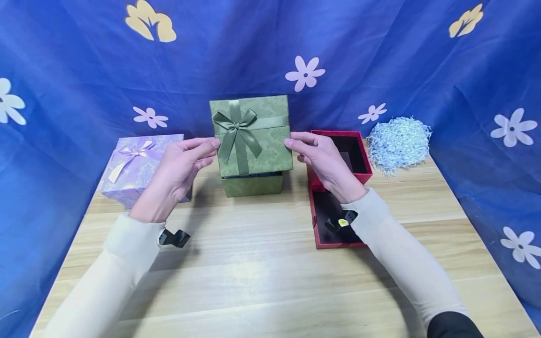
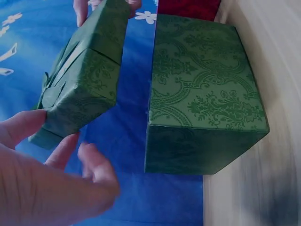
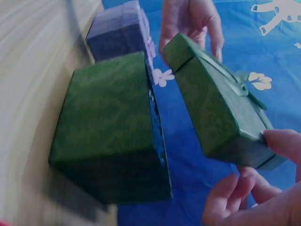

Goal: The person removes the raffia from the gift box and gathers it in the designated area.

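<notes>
A patterned green box lid [image 1: 270, 145] with a ribbon bow is held up between my two hands, clear of the green box base [image 1: 253, 186] beneath it. My left hand [image 1: 182, 164] pinches the lid's left edge, thumb on top and fingers below. Gripping the opposite edge the same way is my right hand [image 1: 323, 157]. Both wrist views show a gap between the tilted lid [image 2: 89, 80] and the base [image 3: 108, 127]. Something blue shows at the base's opening in the right wrist view; the lid hides most of the inside.
A lavender gift box [image 1: 127, 173] with a bow stands at the left. On the right are an open red box [image 1: 367, 164] and, in front of it, a red-edged dark tray or lid [image 1: 321, 234]. Light blue shredded paper [image 1: 399, 143] is heaped at the far right, by the blue curtain [image 1: 253, 51].
</notes>
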`<state>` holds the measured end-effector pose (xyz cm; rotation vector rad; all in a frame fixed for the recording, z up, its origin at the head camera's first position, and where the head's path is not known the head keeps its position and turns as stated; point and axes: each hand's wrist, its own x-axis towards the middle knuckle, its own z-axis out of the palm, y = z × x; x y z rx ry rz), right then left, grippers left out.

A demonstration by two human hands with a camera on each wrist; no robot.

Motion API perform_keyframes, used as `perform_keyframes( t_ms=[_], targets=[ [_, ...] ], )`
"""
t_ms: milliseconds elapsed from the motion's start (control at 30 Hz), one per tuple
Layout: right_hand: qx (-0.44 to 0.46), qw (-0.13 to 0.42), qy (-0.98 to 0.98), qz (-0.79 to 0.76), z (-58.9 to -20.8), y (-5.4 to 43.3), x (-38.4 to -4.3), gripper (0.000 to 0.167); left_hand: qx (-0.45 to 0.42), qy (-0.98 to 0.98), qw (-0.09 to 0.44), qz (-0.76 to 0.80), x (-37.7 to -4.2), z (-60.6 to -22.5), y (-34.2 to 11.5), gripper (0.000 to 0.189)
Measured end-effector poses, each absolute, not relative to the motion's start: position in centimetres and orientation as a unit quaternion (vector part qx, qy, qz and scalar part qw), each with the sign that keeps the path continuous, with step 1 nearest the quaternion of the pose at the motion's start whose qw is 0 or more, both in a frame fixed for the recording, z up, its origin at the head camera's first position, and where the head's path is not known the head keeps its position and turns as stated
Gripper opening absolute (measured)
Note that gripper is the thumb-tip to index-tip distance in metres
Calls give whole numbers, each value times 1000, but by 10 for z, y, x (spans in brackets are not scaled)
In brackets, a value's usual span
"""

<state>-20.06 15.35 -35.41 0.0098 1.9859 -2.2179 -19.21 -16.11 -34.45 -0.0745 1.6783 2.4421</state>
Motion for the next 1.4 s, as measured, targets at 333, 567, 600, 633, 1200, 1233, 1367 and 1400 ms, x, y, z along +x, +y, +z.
perform_keyframes(
  t_ms=[333, 567, 600, 633, 1200, 1233, 1367, 1400],
  targets=[
    [-20, 119, 638, -761, -349, 161, -182, 60, 26, 619, 109, 778, -167, -332, -162, 61],
    [-55, 122, 640, -756, -350, 166, -163, 59, 49, 615, 117, 779, -147, -323, -165, 52],
    [-61, 123, 641, -755, -350, 167, -161, 56, 49, 610, 120, 782, -144, -322, -166, 48],
    [-68, 125, 640, -755, -351, 167, -159, 54, 47, 606, 123, 785, -142, -323, -167, 43],
    [-75, 192, 639, -741, -370, 180, -121, 49, 14, 635, 155, 757, -102, -348, -175, 30],
    [-75, 195, 641, -738, -371, 180, -119, 50, 19, 639, 156, 753, -99, -350, -175, 31],
    [-84, 211, 652, -723, -379, 182, -111, 56, 45, 666, 162, 727, -89, -359, -176, 40],
    [-84, 214, 659, -716, -381, 183, -109, 58, 50, 672, 163, 720, -87, -361, -176, 43]
  ],
)
